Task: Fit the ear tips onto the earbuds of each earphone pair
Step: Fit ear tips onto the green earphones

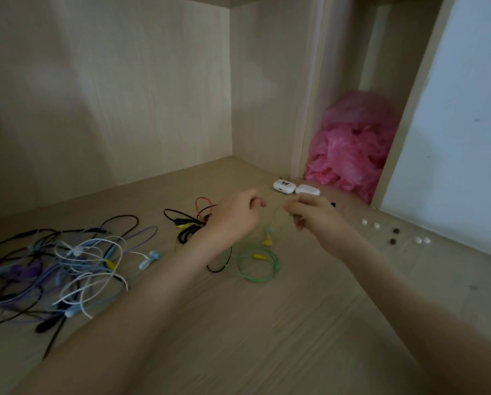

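A pale wood-grain bench (267, 337) is filling the near ground, and two bare forearms are reaching across it from the near edge. At the near left, a tangled heap of earphones (59, 269) in black, purple, white and light blue is lying on the wood. Just near of the hands, a green earphone cable (255, 276) is sitting in a loose coil with small yellow pieces beside it. One thin blurred strand is rising from it to the right grip (315, 218), whose curled fingers are pinching it. The left grip (235, 215) is hovering just beside, fingers curled and thumb meeting fingertips; whether it is holding anything is too small to tell. Behind the left grip a black and orange cable bundle (193, 218) is lying. To the right, small white and dark ear tips (376, 225) are sitting loose along the bench. Farther back, two white charging cases (284, 186) are resting side by side, and a crumpled pink plastic bag (349, 143) is filling a narrow gap. Light wooden panels (110, 95) are enclosing the far side.
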The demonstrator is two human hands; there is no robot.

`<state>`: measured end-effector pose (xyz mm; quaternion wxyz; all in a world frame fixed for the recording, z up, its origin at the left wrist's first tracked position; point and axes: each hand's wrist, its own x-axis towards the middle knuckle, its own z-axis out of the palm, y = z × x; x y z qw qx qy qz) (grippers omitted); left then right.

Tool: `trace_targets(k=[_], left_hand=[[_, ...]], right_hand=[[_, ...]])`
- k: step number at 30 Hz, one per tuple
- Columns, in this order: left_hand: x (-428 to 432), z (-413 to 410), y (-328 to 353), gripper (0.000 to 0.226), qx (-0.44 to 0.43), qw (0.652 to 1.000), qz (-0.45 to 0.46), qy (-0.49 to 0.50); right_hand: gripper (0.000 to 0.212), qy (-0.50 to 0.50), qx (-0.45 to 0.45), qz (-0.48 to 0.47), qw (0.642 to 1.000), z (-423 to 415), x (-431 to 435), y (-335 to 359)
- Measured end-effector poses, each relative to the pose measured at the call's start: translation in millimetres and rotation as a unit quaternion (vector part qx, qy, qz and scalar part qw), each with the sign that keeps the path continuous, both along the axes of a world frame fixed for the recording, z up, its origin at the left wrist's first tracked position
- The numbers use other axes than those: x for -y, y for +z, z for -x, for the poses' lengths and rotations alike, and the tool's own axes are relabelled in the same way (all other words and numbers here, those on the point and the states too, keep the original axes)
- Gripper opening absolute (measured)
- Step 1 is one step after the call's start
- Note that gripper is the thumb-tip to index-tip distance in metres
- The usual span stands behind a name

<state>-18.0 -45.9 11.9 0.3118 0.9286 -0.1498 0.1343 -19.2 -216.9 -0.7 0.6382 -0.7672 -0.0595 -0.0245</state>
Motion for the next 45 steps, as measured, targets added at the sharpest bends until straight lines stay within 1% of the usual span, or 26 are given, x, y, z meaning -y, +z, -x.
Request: trace_targets(k=[2, 4, 7, 9, 11, 13, 14, 15, 17, 19, 21, 22, 24, 26, 28, 32, 35, 37, 38, 39, 42, 43, 45], left_hand=[[3, 6, 5, 0.027, -0.020, 0.999, 0.035, -0.022], [5, 11, 9, 0.026, -0.059, 0.995, 0.073, -0.037], [12, 20, 14, 0.025, -0.167, 0.975, 0.133, -0.056], [19, 32, 18, 0.031, -0.284, 0.944, 0.159, -0.064], [26, 42, 19, 0.048, -0.391, 0.902, 0.159, -0.092], [35, 45, 16, 0.063, -0.446, 0.872, 0.164, -0.117], [43, 46, 13, 0.066, -0.455, 0.866, 0.174, -0.115], [49, 47, 11, 0.064, -0.452, 0.868, 0.180, -0.103], [59, 48, 6, 0.046, -0.411, 0.895, 0.154, -0.085], [67, 48, 0, 0.026, -0.350, 0.925, 0.100, -0.106], [70, 48, -3, 0.016, -0.295, 0.944, 0.070, -0.132], [72, 48, -4, 0.015, -0.281, 0.947, 0.062, -0.140], [76, 47, -6, 0.020, -0.270, 0.951, 0.047, -0.147], [77, 45, -7, 0.027, -0.268, 0.954, 0.004, -0.136], [72, 43, -7, 0.025, -0.261, 0.957, -0.036, -0.123], [55, 38, -2, 0.027, -0.243, 0.965, -0.047, -0.081], [38, 30, 0, 0.027, -0.181, 0.978, -0.097, -0.035], [25, 28, 1, 0.031, -0.163, 0.977, -0.139, -0.024], [19, 28, 1, 0.034, -0.168, 0.972, -0.162, -0.028], [12, 29, 0, 0.036, -0.180, 0.963, -0.196, -0.037], [3, 37, -1, 0.042, -0.222, 0.922, -0.311, -0.060], [1, 40, -3, 0.043, -0.225, 0.915, -0.329, -0.060], [0, 42, -7, 0.040, -0.204, 0.915, -0.343, -0.057]], right_hand=[[0.018, 0.021, 0.033, -0.070, 0.997, 7, 2, 8], [0.020, 0.041, 0.056, -0.108, 0.992, 16, 3, 15], [0.016, 0.075, 0.074, -0.144, 0.984, 31, 8, 21], [0.014, 0.097, 0.077, -0.154, 0.980, 41, 13, 23], [0.008, 0.116, 0.076, -0.150, 0.979, 49, 19, 23], [0.004, 0.133, 0.066, -0.144, 0.978, 55, 23, 20], [0.005, 0.143, 0.059, -0.138, 0.978, 59, 27, 18], [0.005, 0.156, 0.051, -0.128, 0.978, 62, 30, 16], [0.003, 0.183, 0.029, -0.094, 0.978, 69, 36, 13], [0.004, 0.201, -0.003, -0.049, 0.978, 75, 46, 10], [0.004, 0.208, -0.037, -0.011, 0.977, 77, 58, 6], [0.006, 0.199, -0.047, 0.010, 0.979, 76, 64, 3], [0.010, 0.155, -0.049, 0.057, 0.985, 72, 75, -4], [0.011, 0.110, -0.050, 0.083, 0.989, 69, 84, -10], [0.010, 0.085, -0.059, 0.118, 0.988, 66, 93, -15], [0.010, 0.086, -0.096, 0.209, 0.969, 60, 100, -25], [0.026, 0.086, -0.097, 0.236, 0.963, 56, 94, -24], [0.037, 0.100, -0.089, 0.252, 0.958, 54, 89, -21], [0.038, 0.111, -0.084, 0.265, 0.954, 53, 86, -20], [0.036, 0.120, -0.080, 0.280, 0.949, 52, 83, -19], [0.024, 0.128, -0.067, 0.324, 0.935, 49, 74, -18], [0.020, 0.128, -0.058, 0.337, 0.931, 47, 71, -19], [0.016, 0.123, -0.043, 0.359, 0.924, 46, 66, -19]])
